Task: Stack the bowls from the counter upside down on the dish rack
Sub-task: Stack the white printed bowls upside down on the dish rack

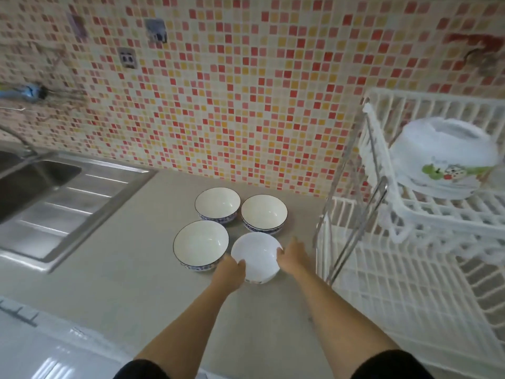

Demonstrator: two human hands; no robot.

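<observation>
Several white bowls stand upright on the beige counter [114,269]. The nearest is a plain white bowl [257,255], gripped on both sides of its rim by my left hand [231,272] and my right hand [292,258]. Three blue-rimmed bowls sit around it: one to the left [200,243], one behind left [217,204], one behind right [264,212]. On the white dish rack [426,212] at the right, a stack of white bowls with a cartoon print [445,160] rests upside down on the upper shelf.
A steel sink with a drainboard [54,198] lies at the left, a tap above it. The mosaic tile wall [246,91] rises behind the counter. The rack's lower shelf [396,285] sits close to my right forearm.
</observation>
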